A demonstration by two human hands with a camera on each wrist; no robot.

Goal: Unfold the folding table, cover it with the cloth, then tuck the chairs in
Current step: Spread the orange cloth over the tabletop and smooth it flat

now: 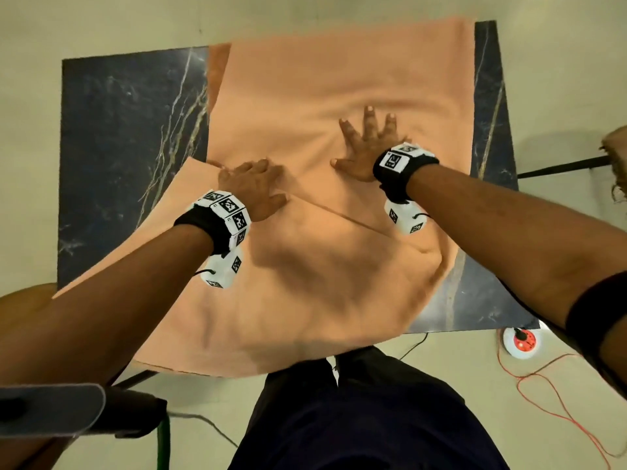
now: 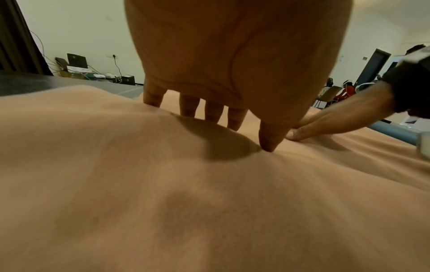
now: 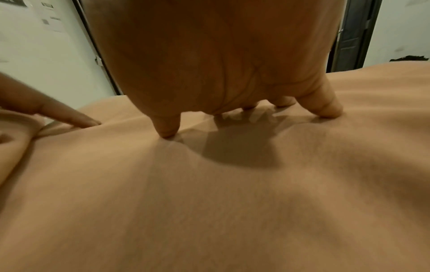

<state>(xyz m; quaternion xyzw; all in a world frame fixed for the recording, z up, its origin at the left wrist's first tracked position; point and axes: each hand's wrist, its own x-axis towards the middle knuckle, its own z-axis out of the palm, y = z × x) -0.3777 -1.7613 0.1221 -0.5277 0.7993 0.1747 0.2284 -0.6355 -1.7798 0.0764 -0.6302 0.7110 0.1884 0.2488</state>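
Note:
A peach cloth (image 1: pixel 325 96) lies half unfolded over the dark marble-patterned table (image 1: pixel 129 137), with a folded flap across its near part and bare tabletop at both sides. My left hand (image 1: pixel 251 184) presses flat on the cloth at the flap's corner, fingers straight (image 2: pixel 190 108). My right hand (image 1: pixel 366 144) lies spread and flat on the cloth's middle, fingertips (image 3: pixel 167 128) pushing into the fabric. The cloth (image 2: pixel 209 202) fills both wrist views (image 3: pixel 209 202). In the left wrist view my right hand (image 2: pixel 325 125) shows at the right.
A brown chair seat (image 1: pixel 20 307) and dark chair frame (image 1: pixel 129 415) stand at the near left. A red-and-white power socket (image 1: pixel 520 341) with an orange cable (image 1: pixel 559 412) lies on the floor at the near right. Another chair edge (image 1: pixel 615 164) shows at far right.

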